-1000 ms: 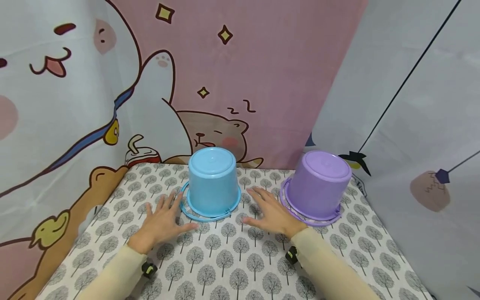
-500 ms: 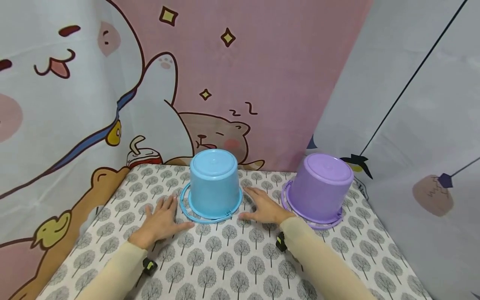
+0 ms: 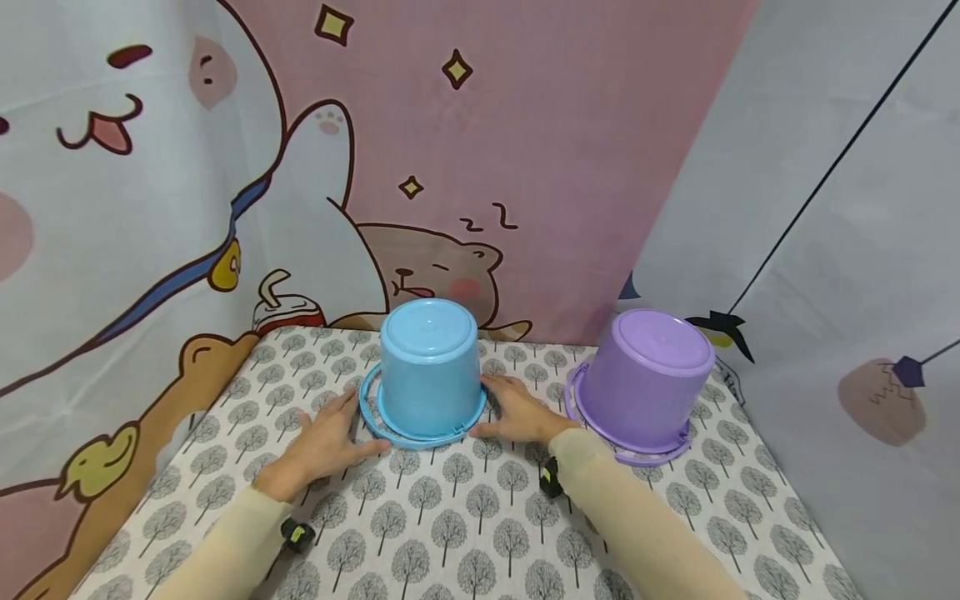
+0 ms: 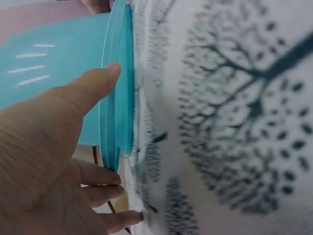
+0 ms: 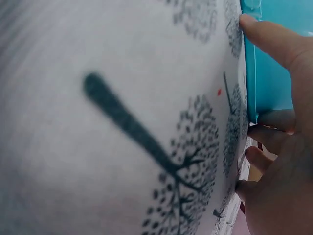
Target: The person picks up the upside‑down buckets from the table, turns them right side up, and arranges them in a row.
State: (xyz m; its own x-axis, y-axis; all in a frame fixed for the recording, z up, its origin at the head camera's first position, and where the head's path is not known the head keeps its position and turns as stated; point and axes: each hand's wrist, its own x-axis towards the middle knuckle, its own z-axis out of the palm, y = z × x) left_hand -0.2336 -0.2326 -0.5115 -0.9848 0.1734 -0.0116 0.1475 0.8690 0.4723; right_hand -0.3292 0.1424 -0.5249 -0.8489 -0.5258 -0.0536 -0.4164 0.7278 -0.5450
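Note:
A light blue plastic bucket [image 3: 429, 367] stands upside down on the tree-print cloth, its handle [image 3: 373, 423] lying round the rim. My left hand [image 3: 322, 446] is at the bucket's left side, fingers and thumb spread. In the left wrist view, the thumb [image 4: 100, 81] lies against the handle and the fingertips reach its far side. My right hand [image 3: 519, 412] is at the bucket's right edge. From the right wrist, its thumb [image 5: 266, 39] and fingers are seen spread along the rim, seemingly touching it. Neither hand is plainly curled round the bucket.
A purple bucket [image 3: 648, 375], also upside down with its handle on the cloth, stands to the right, beyond my right forearm. Behind the table [image 3: 450, 533] hangs a cartoon-print curtain [image 3: 562, 167]. A pale patterned sheet [image 3: 862, 250] hangs along the right side.
My right hand has moved left from between the buckets to the blue bucket's rim. The left hand has stayed nearly in place, now against the handle. Both buckets stand where they were.

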